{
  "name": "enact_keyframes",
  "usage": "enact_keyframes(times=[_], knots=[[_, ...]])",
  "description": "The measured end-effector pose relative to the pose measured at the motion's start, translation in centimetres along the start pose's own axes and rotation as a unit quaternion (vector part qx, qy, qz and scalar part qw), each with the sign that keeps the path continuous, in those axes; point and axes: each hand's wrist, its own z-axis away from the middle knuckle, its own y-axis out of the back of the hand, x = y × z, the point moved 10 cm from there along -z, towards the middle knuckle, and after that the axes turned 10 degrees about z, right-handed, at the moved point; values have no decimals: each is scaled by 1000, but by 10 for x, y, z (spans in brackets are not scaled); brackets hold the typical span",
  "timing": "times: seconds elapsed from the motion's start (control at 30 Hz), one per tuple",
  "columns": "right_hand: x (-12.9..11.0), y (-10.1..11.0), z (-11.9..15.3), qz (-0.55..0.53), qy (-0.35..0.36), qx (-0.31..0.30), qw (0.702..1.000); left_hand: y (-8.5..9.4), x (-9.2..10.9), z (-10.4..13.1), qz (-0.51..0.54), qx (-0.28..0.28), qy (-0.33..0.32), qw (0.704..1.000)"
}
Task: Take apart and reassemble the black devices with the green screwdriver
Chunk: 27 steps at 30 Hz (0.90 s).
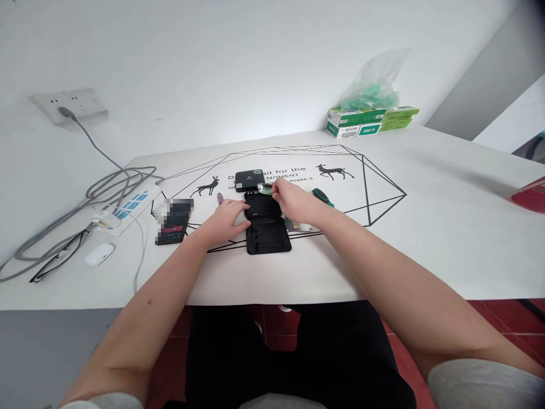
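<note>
Black case, spread as two panels end to end near the middle of the patterned white tabletop; a small green board lies over its far edge, tilt uncertain; the right hand has its fingers drawn together at the board's right end, apparently pinching it; the left hand rests along the case's left edge, fingers loosely spread, thumb near the join.

The step in hand appears to be handling the board at the case; the move seems to call for a light pinch and a steadied case. A black labelled box sits just beyond, limiting far-side travel; a green-handled screwdriver lies to the right, a phone to the left; more room extends beyond the screwdriver and toward the near table edge.
</note>
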Motion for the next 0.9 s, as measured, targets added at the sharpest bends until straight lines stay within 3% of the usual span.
enact_keyframes(times=[0.23, 0.5, 0.9], knots=[[-24, -29, 9, 59, 36, -71, 995, 2, 0, -1, 15, 4, 13, 1000], [-33, -33, 9, 41, 75, -73, 994, 2, 1, -2, 22, 1, 5, 1000], [-29, -39, 4, 74, 27, -63, 995, 5, 0, -2, 37, 9, 11, 999]])
